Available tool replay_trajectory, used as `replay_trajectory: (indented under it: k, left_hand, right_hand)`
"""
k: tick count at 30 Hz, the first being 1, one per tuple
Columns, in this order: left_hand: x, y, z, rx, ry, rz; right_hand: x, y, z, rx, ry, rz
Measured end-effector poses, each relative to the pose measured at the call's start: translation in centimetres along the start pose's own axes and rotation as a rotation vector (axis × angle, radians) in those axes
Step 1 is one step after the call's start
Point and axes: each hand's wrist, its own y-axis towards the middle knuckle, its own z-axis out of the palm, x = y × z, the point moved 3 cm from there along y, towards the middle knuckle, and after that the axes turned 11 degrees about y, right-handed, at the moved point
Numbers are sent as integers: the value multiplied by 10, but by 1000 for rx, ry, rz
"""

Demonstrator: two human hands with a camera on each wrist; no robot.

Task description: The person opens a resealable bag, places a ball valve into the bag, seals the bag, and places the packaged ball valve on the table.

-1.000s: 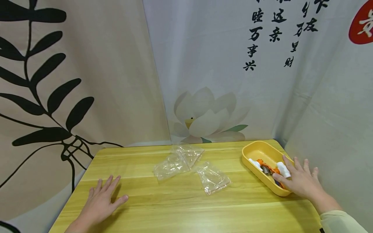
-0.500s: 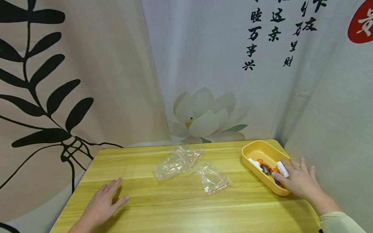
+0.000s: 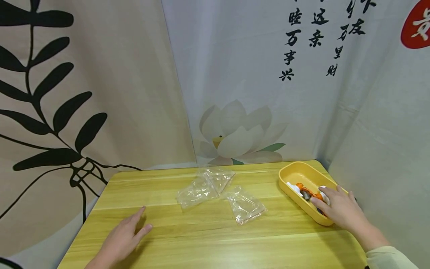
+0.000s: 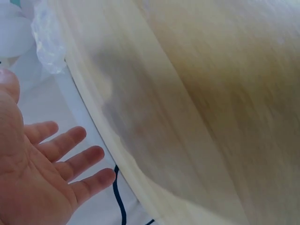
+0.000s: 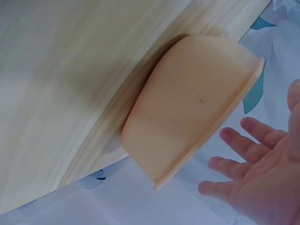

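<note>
At the table's right end stands a yellow tray with rounded corners. Small parts lie in it: a white piece, an orange piece and a dark grey cylinder. My right hand hovers over the tray's near right side, partly hiding another white piece. In the right wrist view its loosely bent fingers hold nothing, just beyond the tray's rim. My left hand is above the table's left part, thumb apart. Its fingers are spread and hold nothing.
Crumpled clear plastic bags lie mid-table, with another clear bag nearer the front. Printed curtains hang behind and beside the wooden table. A black cable shows at lower left.
My left hand has turned edge-on and shifted slightly right. My right hand's fingers have come down and closer together over the tray. The tray and bags have stayed put.
</note>
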Motion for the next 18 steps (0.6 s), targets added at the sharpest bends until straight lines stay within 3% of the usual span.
replay_trajectory:
  k: [11,18]
  left_hand:
    - [-28,-4,-1,-18,-6,17]
    - [-53,-8,5,-39,-56,23]
  right_hand:
    - [23,-1,3,-90,-17,-93]
    - [43,-8,5,-169,7,-202]
